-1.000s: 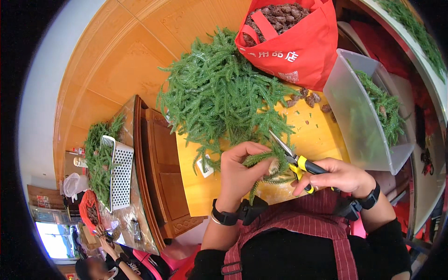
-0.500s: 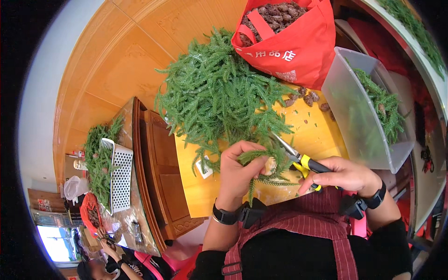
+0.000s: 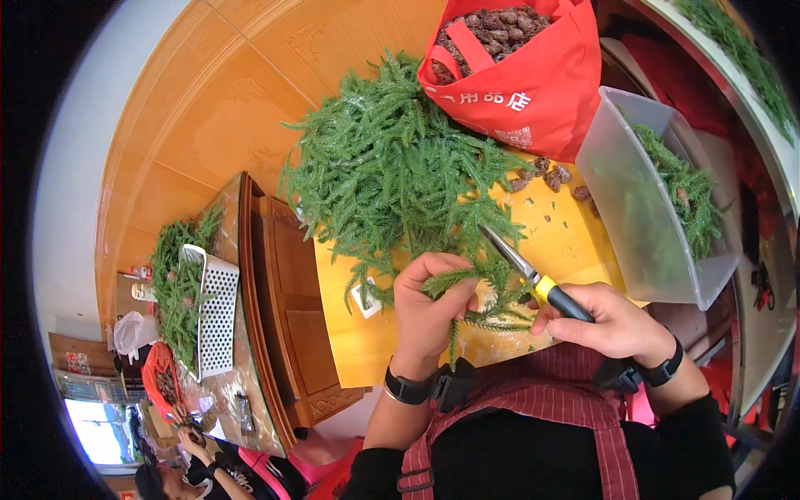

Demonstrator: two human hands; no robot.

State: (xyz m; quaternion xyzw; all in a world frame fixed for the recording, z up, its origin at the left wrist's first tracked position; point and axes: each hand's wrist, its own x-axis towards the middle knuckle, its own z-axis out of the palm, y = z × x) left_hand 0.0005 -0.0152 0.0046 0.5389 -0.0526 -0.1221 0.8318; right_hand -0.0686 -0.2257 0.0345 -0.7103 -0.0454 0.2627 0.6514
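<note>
My left hand (image 3: 427, 304) is closed on a green artificial pine sprig (image 3: 492, 312), pinching it between thumb and fingers over the near part of the yellow table (image 3: 583, 242). My right hand (image 3: 612, 323) grips long-nose pliers (image 3: 546, 287) with black and yellow handles. Their metal jaws point up and left, just above the sprig's tips, and look closed. Beyond both hands lies a big heap of pine sprigs (image 3: 392, 158). Whatever sits between my left fingertips is mostly hidden.
A red bag (image 3: 550, 92) of pine cones stands at the back. Loose pine cones (image 3: 552, 175) lie before it. At right is a clear plastic bin (image 3: 642, 208) with greenery. Leftward, a side table holds a white perforated basket (image 3: 218, 312); a person's hand (image 3: 193, 442) works nearby.
The pliers have turned in my right hand: their handles look closer together and the jaws sit slightly higher. My left hand has stayed nearly in place with the sprig.
</note>
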